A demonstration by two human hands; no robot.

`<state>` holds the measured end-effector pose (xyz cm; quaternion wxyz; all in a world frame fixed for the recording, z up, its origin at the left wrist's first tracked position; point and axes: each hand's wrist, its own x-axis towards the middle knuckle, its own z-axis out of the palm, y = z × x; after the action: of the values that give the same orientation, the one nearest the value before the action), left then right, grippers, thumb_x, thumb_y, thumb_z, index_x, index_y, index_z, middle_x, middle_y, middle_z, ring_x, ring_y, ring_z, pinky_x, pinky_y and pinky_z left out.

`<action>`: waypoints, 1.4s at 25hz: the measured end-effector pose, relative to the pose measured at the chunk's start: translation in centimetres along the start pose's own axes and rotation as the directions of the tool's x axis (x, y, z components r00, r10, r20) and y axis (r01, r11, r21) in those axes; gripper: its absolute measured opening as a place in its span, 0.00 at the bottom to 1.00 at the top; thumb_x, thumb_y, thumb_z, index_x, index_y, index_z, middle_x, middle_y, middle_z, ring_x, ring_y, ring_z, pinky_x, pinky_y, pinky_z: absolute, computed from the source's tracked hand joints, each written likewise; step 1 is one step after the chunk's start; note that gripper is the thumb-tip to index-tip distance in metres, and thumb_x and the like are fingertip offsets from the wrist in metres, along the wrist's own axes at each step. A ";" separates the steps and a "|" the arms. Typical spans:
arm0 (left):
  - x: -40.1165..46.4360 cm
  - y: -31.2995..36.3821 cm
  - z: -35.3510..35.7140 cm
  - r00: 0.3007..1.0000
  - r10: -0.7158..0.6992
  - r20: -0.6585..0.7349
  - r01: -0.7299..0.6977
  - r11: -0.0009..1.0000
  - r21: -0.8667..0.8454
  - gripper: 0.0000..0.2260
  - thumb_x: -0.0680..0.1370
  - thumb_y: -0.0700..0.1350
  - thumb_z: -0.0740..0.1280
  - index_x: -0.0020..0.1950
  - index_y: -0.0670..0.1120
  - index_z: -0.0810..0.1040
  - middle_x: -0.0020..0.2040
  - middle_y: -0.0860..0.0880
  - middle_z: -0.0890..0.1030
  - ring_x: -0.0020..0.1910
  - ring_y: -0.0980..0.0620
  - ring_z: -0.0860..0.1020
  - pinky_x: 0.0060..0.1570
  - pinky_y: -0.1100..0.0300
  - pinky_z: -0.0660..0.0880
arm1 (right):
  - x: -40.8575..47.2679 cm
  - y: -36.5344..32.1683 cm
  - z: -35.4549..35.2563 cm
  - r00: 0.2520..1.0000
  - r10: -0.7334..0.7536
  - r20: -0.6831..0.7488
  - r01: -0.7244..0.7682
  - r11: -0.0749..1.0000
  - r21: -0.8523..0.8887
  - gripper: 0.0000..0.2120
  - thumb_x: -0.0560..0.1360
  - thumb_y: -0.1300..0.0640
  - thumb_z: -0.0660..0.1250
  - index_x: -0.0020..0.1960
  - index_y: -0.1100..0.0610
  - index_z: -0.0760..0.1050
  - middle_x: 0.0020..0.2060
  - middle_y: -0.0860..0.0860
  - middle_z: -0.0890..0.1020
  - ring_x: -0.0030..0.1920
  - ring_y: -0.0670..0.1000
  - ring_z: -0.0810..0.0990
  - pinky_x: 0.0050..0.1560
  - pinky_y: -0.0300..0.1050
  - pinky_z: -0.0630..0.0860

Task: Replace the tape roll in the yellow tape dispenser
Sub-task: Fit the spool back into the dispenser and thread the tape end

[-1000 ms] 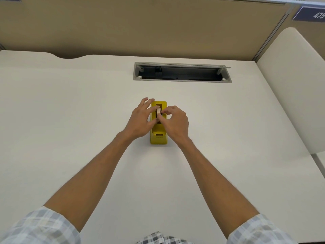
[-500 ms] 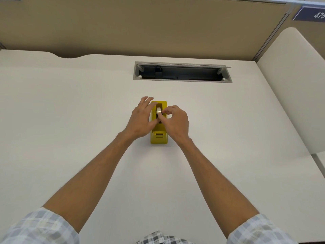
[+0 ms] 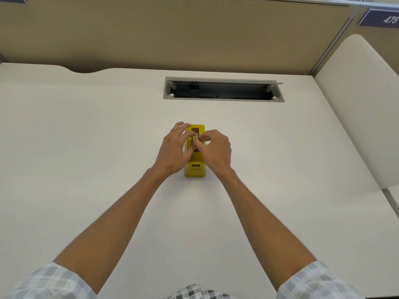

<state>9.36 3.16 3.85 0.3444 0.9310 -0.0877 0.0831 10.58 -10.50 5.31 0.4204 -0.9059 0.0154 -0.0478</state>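
A: Yellow plastic sits in the middle of the view: the tape dispenser stands on the white desk, long axis running near to far, with its cutter end nearest us.

B: We see both hands on it. The left hand lies against the dispenser's left side, fingers spread toward the far end, thumb reaching in over the top opening.

A: And the right hand comes in from the right side, fingers curled, with thumb and forefinger pinched together above the well.

B: Between the two sets of fingertips we make out a small pale thing, the tape roll, seen edge-on. It sits over the middle of the dispenser's open slot.

A: We take it as gripped by the right hand's pinch, with the left thumb touching it as well. Whether the roll is seated on its hub or raised above it, we cannot tell; the fingers hide that.

B: The far part of the slot shows dark and open beyond the fingers.

A: Farther off, well apart from the dispenser, a grey cable tray is cut into the desk, lid up. A tan partition runs behind it.

B: Plaid sleeves frame the near edge.
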 end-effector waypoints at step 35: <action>0.4 0.1 0.0 0.995 -0.038 0.092 0.033 0.998 0.053 0.21 0.79 0.48 0.64 0.71 0.46 0.70 0.74 0.48 0.69 0.78 0.48 0.56 0.71 0.43 0.60 | -0.1 0.0 0.1 0.999 0.031 0.008 -0.031 1.000 -0.003 0.11 0.74 0.48 0.68 0.48 0.54 0.83 0.50 0.47 0.84 0.50 0.48 0.81 0.48 0.47 0.78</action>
<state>9.69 3.11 4.00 0.3171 0.9439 -0.0849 0.0356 10.51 -10.40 5.22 0.4197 -0.9065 0.0279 -0.0373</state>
